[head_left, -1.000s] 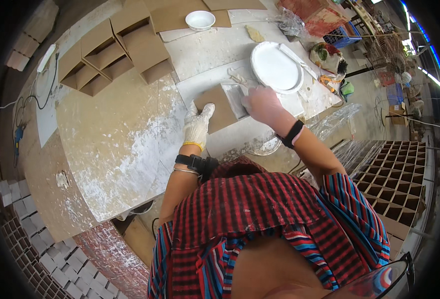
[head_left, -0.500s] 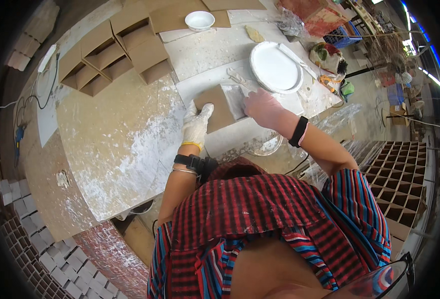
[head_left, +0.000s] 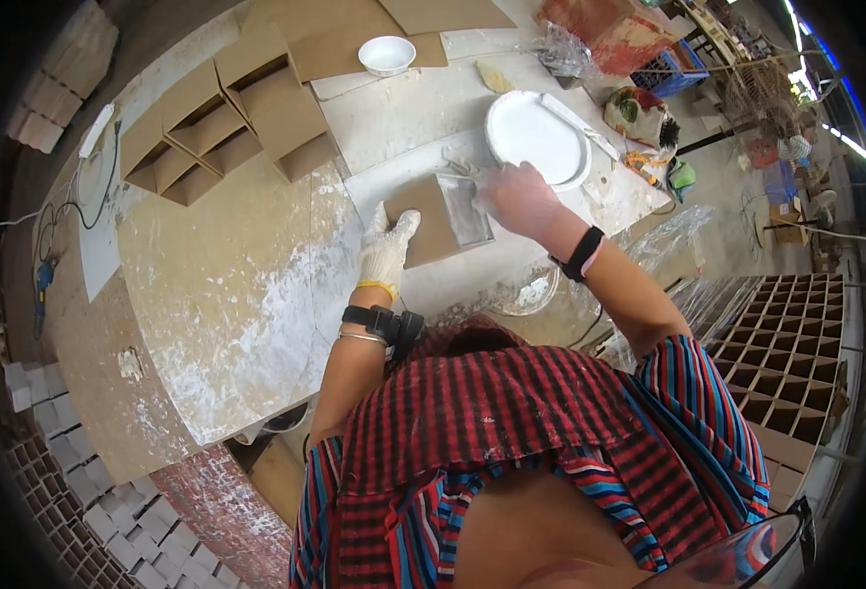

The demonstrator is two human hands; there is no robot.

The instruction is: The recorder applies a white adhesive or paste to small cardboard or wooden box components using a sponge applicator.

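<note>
My left hand (head_left: pixel 388 247), in a white knit glove with a yellow cuff, grips the left side of a small brown cardboard box (head_left: pixel 423 224), its thumb on the top. The box's right side carries a grey-white, wet-looking face (head_left: pixel 466 211). Just past that face is my right hand (head_left: pixel 521 199), curled and smeared by motion, so its fingers cannot be made out. A pale, thin piece (head_left: pixel 460 162) lies beyond the box. Close behind the right hand stands a round tub of white paste (head_left: pixel 541 139), with a flat white stick (head_left: pixel 578 125) across its rim.
Several open cardboard boxes (head_left: pixel 219 128) stand at the far left of the paint-spattered table (head_left: pixel 227 294). A white bowl (head_left: pixel 387 56) sits on cardboard at the back. Orange-handled pliers (head_left: pixel 644 167) lie right of the tub. A cardboard grid (head_left: pixel 781 344) stands at the right.
My right hand has lifted off the grey-white face and shifted slightly up, toward the tub. My left hand keeps its hold on the box. The whole view has shifted a little.
</note>
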